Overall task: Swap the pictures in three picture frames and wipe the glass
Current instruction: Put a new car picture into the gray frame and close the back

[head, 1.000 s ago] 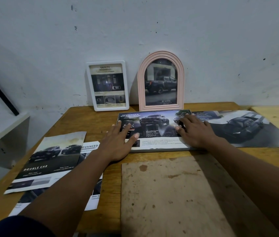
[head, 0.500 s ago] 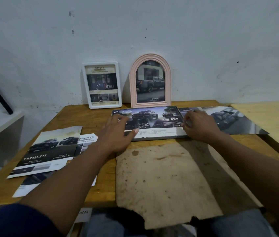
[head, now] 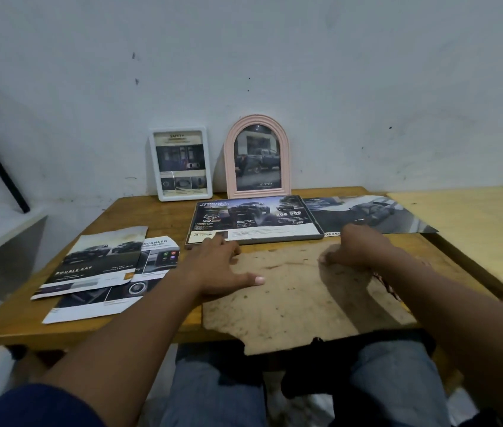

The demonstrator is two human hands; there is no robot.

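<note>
Wooden table [head: 151, 211] fills the middle, with a paler table [head: 475, 229] butted against it at three o'clock. Down at six o'clock lies the big stained backing board [head: 299, 297], flat, its ragged near edge hanging off the table over the person's knees. Just past it, towards twelve, the wide grey frame [head: 256, 220] lies face up with a truck advert in it, its near edge touching or just short of the board. At two o'clock a dark car poster [head: 367, 211] lies flat, tucked against the frame's right side. Over at nine o'clock, a loose stack of brochures [head: 96, 263], overlapping. Against the wall at twelve stands the pink arched frame [head: 257, 157], upright with a pickup picture, and just beside it at eleven the white frame [head: 180, 164]. The hands are well apart: left hand [head: 219, 269] pressed flat on the board's far left corner, fingers spread, thumb out; right hand [head: 354, 248] on the board's far right, fingers curled under, and whether it grips anything I can't tell.
</note>
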